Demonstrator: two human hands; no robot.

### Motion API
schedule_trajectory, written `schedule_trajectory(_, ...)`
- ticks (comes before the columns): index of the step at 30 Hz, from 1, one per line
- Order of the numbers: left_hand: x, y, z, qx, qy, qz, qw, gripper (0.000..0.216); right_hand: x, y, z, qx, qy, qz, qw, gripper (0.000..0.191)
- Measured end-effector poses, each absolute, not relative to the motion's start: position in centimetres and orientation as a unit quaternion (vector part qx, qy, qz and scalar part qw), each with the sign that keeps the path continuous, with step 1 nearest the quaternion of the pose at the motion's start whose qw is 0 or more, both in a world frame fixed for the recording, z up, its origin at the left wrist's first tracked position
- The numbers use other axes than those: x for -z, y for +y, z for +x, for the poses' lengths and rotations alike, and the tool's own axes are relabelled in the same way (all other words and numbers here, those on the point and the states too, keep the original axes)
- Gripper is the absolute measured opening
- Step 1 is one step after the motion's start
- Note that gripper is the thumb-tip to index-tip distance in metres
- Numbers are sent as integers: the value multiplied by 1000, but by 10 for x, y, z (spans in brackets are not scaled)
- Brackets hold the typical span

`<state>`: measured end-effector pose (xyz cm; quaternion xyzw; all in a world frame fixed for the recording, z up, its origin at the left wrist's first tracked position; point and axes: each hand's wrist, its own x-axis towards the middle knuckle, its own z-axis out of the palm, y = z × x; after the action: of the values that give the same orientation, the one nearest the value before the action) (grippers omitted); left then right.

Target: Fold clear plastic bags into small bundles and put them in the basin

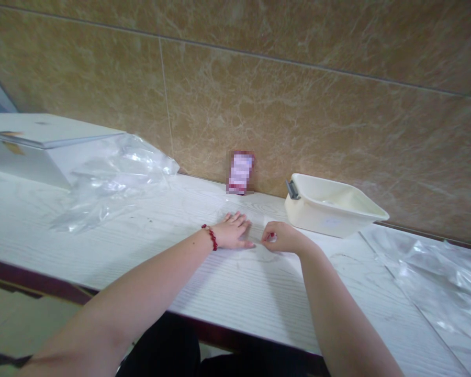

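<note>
My left hand (pixel 234 230) lies flat on the white table (pixel 102 235), fingers stretched out, pressing on a thin clear plastic sheet (pixel 255 220) that is hard to make out. A red bead bracelet (pixel 210 236) circles that wrist. My right hand (pixel 281 239) rests just to the right, fingers curled in a pinch around a small pale thing with a red spot that I cannot name. The two hands are a few centimetres apart.
A cream plastic tub (pixel 332 205) stands behind my right hand by the brown tiled wall. A small pink package (pixel 240 173) leans against the wall. Crumpled clear plastic bags (pixel 113 175) lie at the left, more plastic film (pixel 435 272) at the right. A white box (pixel 27 146) sits far left.
</note>
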<state>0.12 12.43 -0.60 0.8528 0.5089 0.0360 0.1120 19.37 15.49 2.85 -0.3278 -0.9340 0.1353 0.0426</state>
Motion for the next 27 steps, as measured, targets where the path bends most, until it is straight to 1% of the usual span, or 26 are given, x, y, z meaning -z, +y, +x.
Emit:
schedule_trajectory(5,7,125,0,-38,505,856,108,83,-25,157,193,-159,-925,-343,41,16)
schedule_trajectory(15,0,121,3,-34,478,873,92,80,-17,160,193,-153,-923,-350,53,16)
schedule_trajectory(18,-1,120,4,-39,464,880,89,72,-19,159,193,-150,-923,-350,63,16)
schedule_trajectory(21,0,121,6,-52,444,890,86,59,-21,158,192,-146,-926,-340,77,13)
schedule_trajectory(27,-1,122,8,-68,416,905,57,39,-26,155,192,-137,-929,-319,128,9)
